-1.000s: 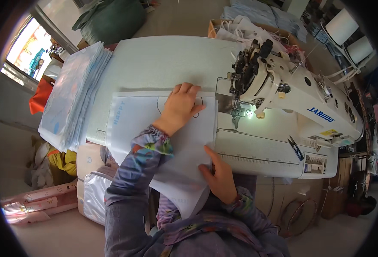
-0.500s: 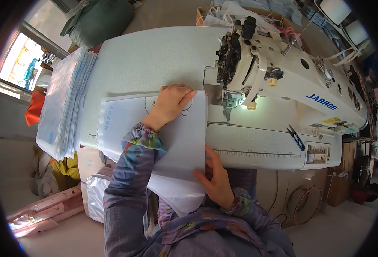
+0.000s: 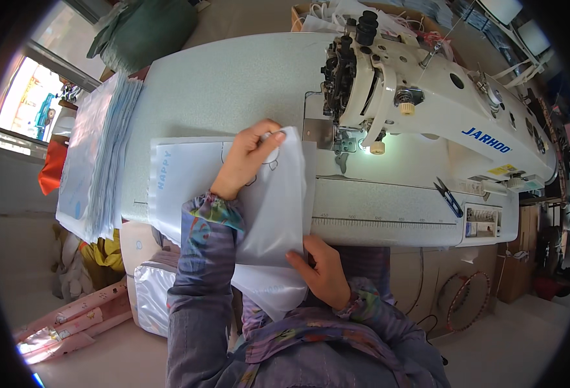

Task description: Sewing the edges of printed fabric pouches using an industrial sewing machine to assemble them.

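Two bare hands work one sheet of translucent white fabric at the front edge of a pale work table.

Left hand: positioned at the far end of the fabric. Fingers are curled and pinched on the upper corner of the top layer, lifting it slightly off the printed white sheet beneath. The grip is closed on the fabric.

Right hand: positioned nearer the body, at the table's front edge. Thumb and fingers pinch the lower right edge of the same fabric; the hand is mostly closed. Below this hand, the fabric hangs off the table toward the lap.

Fabric location: between the two hands, lying lengthwise from the left hand down to the right hand, and overlapping the printed sheet that extends to the left of the left hand.

Surroundings relative to the hands:
- White industrial sewing machine: to the right of the left hand; its needle area is just beside the fabric's upper right corner, lit by a small lamp.
- Black thread snips: on the machine bed, well to the right of both hands.
- Stack of pale fabric pieces: at the table's left end, well left of the left hand.
- Silver bag: on the floor, left of the right hand.
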Demonstrator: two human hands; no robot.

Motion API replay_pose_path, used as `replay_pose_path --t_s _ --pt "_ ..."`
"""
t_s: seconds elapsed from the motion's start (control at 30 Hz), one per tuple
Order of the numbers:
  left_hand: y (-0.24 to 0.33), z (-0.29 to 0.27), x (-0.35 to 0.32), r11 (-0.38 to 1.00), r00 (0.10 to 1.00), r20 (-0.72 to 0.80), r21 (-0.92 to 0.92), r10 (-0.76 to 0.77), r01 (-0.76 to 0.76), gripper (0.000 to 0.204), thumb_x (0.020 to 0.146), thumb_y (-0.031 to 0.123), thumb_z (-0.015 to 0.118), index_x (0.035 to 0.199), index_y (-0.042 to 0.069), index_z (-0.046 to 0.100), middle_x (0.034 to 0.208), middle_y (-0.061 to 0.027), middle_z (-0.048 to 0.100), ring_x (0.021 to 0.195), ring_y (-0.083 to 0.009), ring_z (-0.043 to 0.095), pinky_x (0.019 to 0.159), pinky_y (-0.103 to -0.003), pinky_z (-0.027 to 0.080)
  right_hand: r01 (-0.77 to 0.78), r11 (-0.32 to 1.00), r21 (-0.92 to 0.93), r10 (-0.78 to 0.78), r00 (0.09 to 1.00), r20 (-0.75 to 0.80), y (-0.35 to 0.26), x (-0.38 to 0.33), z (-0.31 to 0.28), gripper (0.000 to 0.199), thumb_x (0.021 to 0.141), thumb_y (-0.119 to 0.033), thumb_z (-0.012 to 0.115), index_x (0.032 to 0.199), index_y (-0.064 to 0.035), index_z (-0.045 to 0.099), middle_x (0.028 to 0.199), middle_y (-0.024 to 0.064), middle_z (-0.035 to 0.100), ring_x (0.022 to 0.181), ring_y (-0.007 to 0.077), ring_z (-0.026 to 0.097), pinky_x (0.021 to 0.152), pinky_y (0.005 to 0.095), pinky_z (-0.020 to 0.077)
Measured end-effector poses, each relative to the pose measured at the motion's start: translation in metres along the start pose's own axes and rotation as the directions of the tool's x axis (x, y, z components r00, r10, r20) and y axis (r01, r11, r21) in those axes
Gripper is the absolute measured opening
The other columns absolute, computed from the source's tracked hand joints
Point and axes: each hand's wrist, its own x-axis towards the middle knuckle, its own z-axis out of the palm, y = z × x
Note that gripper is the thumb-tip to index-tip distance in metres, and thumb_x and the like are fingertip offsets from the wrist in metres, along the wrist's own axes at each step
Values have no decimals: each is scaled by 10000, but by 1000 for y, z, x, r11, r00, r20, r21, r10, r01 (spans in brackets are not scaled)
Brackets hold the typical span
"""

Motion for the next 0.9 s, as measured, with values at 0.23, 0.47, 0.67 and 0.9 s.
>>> replay_pose_path --t_s 0.23,0.47,0.67,0.9 --pt "16 17 7 878 990 132 467 45 -102 99 975 134 735 990 43 701 880 -108 649 771 -234 620 684 -341 504 -166 982 91 161 985 56 2 -10 1 297 968 -116 766 1224 22 707 1028 14 687 791 72 571 686 262 468" --pt "14 26 6 849 994 83 518 74 -107 140 944 146 773 949 29 696 866 -103 637 746 -237 640 671 -361 512 -253 899 358 274 962 -8 6 -18 16 328 998 -105 708 1287 43 667 1104 56 733 1001 105 636 876 289 528" --pt "10 31 5 810 986 56 563 160 -163 145 916 135 782 913 23 689 840 -108 628 806 -290 631 740 -393 516 -218 879 425 269 961 -64 13 -20 20 293 1009 -106 684 1263 42 679 1090 70 743 991 110 638 873 301 530" --pt "12 46 -1 680 935 -32 695 354 -234 145 880 142 780 988 88 700 1011 -74 666 951 -328 631 828 -456 503 -190 930 315 251 953 -169 27 -24 26 606 965 -27 742 1495 23 451 1204 181 722 1065 182 686 898 317 549"
